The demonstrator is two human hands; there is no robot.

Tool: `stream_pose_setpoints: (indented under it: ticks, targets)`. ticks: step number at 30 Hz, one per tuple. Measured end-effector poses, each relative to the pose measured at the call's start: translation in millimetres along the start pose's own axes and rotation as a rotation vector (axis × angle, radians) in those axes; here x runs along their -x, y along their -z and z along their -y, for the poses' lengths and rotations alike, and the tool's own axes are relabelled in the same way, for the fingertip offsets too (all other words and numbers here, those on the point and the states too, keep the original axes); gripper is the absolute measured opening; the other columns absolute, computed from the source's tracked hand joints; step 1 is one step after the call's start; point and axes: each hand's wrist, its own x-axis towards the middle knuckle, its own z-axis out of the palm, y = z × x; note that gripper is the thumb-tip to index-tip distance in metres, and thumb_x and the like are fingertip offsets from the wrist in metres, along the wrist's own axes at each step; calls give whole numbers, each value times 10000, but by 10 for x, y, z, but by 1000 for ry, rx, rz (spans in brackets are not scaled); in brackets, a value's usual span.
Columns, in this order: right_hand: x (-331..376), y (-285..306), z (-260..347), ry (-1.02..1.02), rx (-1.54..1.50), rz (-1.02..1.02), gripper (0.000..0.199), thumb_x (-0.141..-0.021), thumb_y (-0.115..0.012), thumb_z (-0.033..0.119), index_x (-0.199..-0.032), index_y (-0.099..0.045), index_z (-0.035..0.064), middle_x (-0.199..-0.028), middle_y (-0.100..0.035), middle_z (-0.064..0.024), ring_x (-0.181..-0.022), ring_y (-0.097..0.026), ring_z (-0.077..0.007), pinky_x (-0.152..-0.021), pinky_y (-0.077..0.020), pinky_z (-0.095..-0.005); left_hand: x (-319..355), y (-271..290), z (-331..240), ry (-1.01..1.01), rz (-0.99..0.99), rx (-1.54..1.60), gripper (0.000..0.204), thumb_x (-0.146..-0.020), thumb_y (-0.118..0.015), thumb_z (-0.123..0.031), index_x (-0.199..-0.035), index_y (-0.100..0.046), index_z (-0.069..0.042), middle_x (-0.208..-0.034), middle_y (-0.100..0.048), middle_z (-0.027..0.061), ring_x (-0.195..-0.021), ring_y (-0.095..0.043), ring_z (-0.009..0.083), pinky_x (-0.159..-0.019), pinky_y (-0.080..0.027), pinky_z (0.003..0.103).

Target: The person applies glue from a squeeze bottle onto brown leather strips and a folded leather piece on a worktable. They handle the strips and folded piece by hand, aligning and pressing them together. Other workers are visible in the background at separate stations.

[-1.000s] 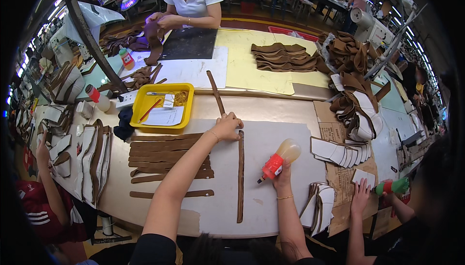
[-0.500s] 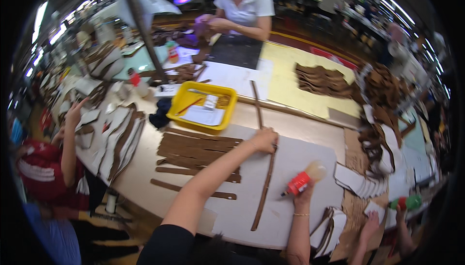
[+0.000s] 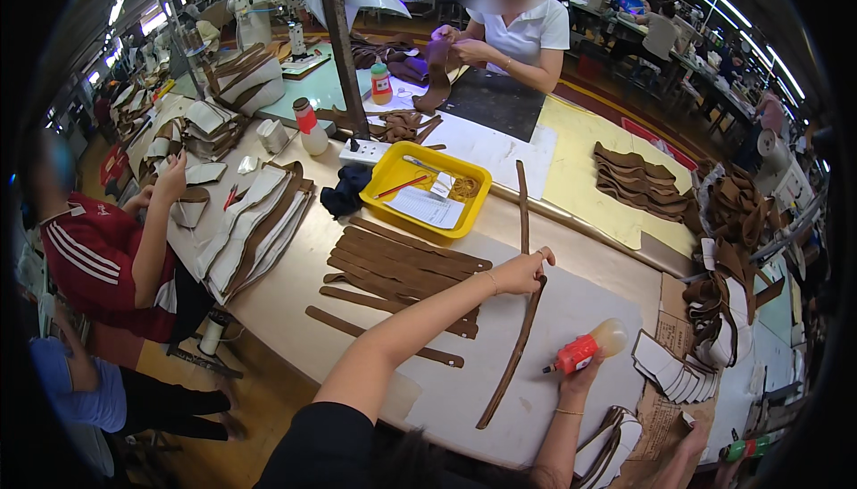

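Pressing down at the centre of the frame, the person's left hand (image 3: 522, 271) rests with closed fingers on a long brown leather strip (image 3: 515, 355) that runs from the middle of the frame down toward the lower centre across a white work sheet (image 3: 571, 310). The right hand (image 3: 585, 373), at lower right, is wrapped around a glue bottle with an orange-red cap (image 3: 585, 347), its nozzle pointing left toward the strip. A row of shorter brown strips (image 3: 402, 270) lies just left of the left hand, and a yellow tray (image 3: 393, 176) holding papers sits above them. At the upper centre a co-worker in a white shirt (image 3: 527, 29) handles brown pieces; at left another person in a red top (image 3: 85, 248) reaches over stacked cut parts.
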Motion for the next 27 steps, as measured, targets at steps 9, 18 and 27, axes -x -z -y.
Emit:
stream_pose_setpoints:
  ticks: [9, 18, 27]
  targets:
    - [-32, 68, -75, -51, -17, 15, 734, -773, -632, 677, -1085, -544, 18, -873, -614, -95, -770, -629, -234, -649, -557, -393, 156, 736, 164, 73, -191, -39, 558, -733, -664, -59, -1249, -459, -112, -893, -610, 69, -777, -660, 195, -707, -534, 310]
    - [4, 27, -20, -51, 0, -35, 748, -795, -560, 721, -1068, -544, 25, -819, -605, -104, -740, -609, -240, -636, -529, -383, -483, 1326, 336, 155, -250, -87, 575, -727, -635, -32, -1272, -455, -64, -795, -571, 46, -774, -593, 167, -706, -486, 286]
    - [68, -67, 41, -42, -53, -75, 752, -773, -581, 730, -1071, -527, 41, -889, -580, -82, -781, -601, -233, -673, -530, -394, -1228, 1845, 763, 173, -379, -135, 625, -696, -672, 15, -1272, -442, -64, -805, -566, 60, -723, -581, 169, -645, -496, 293]
